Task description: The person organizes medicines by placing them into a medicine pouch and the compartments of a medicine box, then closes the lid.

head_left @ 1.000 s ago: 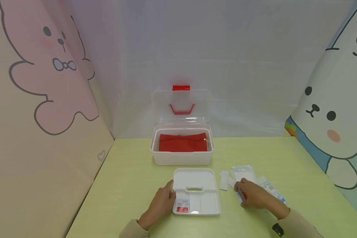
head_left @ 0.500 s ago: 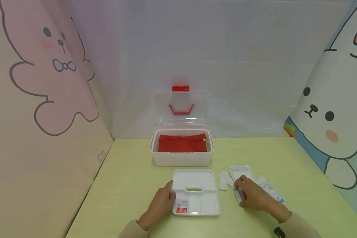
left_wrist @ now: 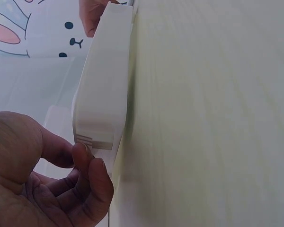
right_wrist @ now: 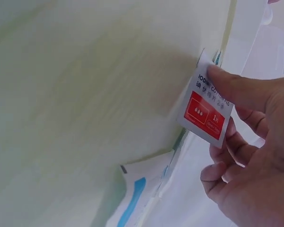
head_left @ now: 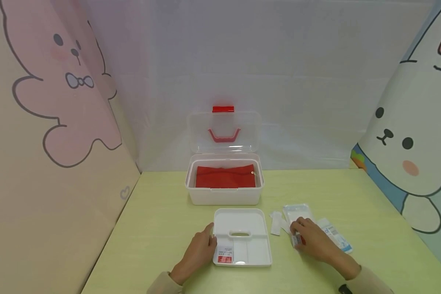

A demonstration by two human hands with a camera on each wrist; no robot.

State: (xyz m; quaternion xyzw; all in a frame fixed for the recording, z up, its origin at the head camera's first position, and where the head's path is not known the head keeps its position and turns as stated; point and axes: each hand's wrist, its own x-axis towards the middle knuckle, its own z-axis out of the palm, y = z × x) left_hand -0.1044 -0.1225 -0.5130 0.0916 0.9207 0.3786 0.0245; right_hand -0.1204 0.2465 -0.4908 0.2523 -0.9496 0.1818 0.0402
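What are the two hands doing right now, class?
Left hand: fingers curled against the left edge of the white tray.
Right hand: pinching a small red-and-white sachet.

The right hand (right_wrist: 255,156) pinches a small red-and-white sachet (right_wrist: 207,112), thumb pressed on its printed face, fingers curled behind. Just below lies a white packet with a blue stripe (right_wrist: 139,189) on the pale green worktop (right_wrist: 85,94).
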